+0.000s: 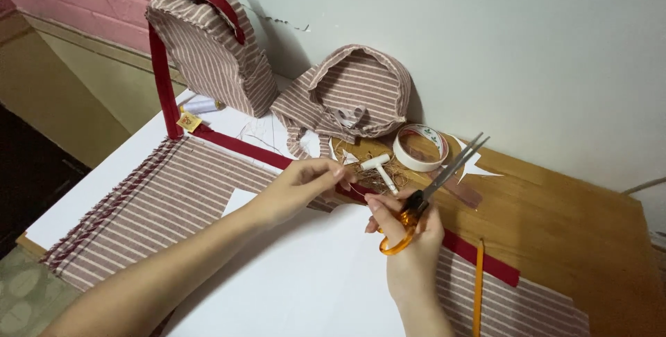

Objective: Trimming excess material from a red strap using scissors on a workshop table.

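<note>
Head view: the left hand (302, 183) pinches the red binding strip (479, 254) near the table's (555, 219) middle, while the right hand (409, 240) grips orange-handled scissors (423, 198), blades open and pointing toward the back edge. Keeping the strip taut seems wise — and snipping close to the pinch, clear of the striped fabric (159, 205).

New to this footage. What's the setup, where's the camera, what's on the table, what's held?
No machine: a person's two bare hands, filmed by one head-worn camera looking down. The right hand holds orange-handled scissors, blades pointing up and away. The left hand pinches at a dark red strip that runs across striped fabric and white paper on a wooden table. Nearby: a tape roll, a small white tool, a pencil, a thread spool and two striped fabric pieces by the wall.
</note>
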